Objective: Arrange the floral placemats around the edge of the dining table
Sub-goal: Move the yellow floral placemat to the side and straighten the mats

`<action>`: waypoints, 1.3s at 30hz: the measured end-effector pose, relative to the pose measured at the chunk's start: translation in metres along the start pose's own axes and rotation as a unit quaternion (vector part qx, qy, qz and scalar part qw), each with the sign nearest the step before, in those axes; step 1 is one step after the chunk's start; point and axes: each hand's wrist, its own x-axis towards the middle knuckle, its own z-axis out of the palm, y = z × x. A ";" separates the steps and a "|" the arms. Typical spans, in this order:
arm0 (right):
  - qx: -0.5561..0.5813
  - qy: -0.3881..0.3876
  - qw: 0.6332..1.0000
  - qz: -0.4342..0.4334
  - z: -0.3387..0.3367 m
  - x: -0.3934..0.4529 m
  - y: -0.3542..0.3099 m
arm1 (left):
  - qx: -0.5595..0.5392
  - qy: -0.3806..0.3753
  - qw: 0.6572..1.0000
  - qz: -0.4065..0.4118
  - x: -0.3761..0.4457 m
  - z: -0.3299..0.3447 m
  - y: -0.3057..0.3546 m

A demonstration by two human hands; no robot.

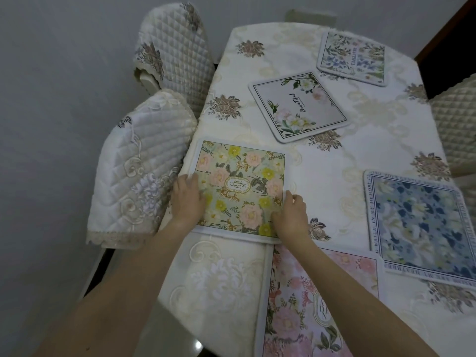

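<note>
A green floral placemat [239, 176] with pink and yellow flowers lies flat at the left edge of the dining table [322, 161]. My left hand [186, 199] rests on its left side, fingers flat. My right hand [292, 216] grips its near right corner. A pink floral placemat [316, 305] lies near me. A blue floral placemat [422, 228] sits on the right. A white placemat [298, 106] with green leaves lies tilted in the middle. A pale blue-flowered placemat [353, 59] sits at the far side.
Two chairs with quilted cream covers [139, 171] [175, 47] stand along the table's left side. Another quilted chair [456, 119] is at the right. A cream embroidered tablecloth covers the table. A white wall is on the left.
</note>
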 end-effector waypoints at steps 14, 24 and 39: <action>-0.094 -0.052 0.983 -0.150 0.035 0.006 0.006 | 0.028 -0.070 0.989 0.130 -0.017 0.037 0.016; -0.085 -0.081 0.982 -0.146 0.028 0.009 0.004 | 0.023 -0.085 0.988 0.123 -0.015 0.031 0.022; 0.035 0.070 0.984 -0.162 -0.075 -0.020 0.012 | -0.124 0.000 0.986 0.111 -0.045 -0.037 0.109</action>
